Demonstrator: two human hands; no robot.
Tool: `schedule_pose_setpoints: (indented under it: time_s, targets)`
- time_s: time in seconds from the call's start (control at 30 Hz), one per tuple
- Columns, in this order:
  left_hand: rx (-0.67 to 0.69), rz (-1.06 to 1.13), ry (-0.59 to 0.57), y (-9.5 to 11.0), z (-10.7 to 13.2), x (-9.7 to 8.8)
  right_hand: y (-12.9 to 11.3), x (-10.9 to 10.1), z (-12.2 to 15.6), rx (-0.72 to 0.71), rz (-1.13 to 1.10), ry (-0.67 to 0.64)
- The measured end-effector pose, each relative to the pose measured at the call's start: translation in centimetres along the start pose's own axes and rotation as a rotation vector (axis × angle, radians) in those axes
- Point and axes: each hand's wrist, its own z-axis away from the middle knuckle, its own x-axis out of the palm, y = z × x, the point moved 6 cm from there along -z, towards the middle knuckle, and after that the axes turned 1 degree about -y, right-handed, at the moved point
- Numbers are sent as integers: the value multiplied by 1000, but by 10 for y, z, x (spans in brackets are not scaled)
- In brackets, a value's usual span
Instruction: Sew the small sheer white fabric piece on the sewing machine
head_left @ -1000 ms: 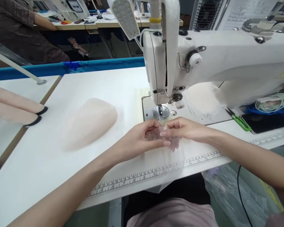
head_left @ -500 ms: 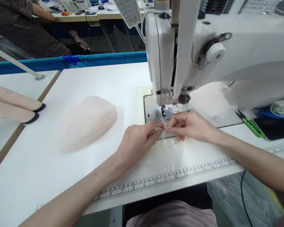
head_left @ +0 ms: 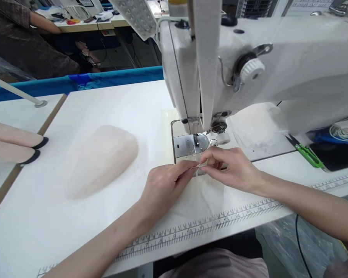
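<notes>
Thumb and fingers of my left hand (head_left: 164,189) are closed on the edge of a thin, sheer pale fabric (head_left: 210,193). Facing it, my right hand (head_left: 233,170) pinches the same edge, its fingertips almost meeting the left ones. The fabric is nearly see-through, so its outline is hard to make out; part of it hangs down over the tabletop. Just beyond my fingertips are the metal needle plate (head_left: 183,146) and presser foot (head_left: 196,139) of a white sewing machine (head_left: 182,73). A sheer pinkish fabric piece (head_left: 107,162) lies flat left of my left hand.
White sheer pieces (head_left: 258,121) lie under the machine arm. Green-handled snips (head_left: 307,154) rest at the right beside a flat black object (head_left: 336,156). A printed ruler (head_left: 188,231) follows the front edge. Two black-tipped, skin-toned forms (head_left: 14,143) jut in at left. Another person (head_left: 23,42) is behind.
The camera view has shifted a little. Both hands have come slightly toward me, away from the presser foot, still pinching the fabric edge. The pinkish piece lies as before.
</notes>
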Motion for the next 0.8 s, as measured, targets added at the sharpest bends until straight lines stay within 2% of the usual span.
schedule_pose_setpoints:
  time_s: [0.3, 0.57, 0.8]
  targets:
    - [-33, 45, -14, -1, 0, 0, 1, 0, -1, 40, 4, -10]
    - [-32, 72, -4, 1, -2, -2, 1, 1, -1, 6, 9, 16]
    - [-60, 96, -7, 0, -2, -1, 3, 3, -1, 5, 7, -14]
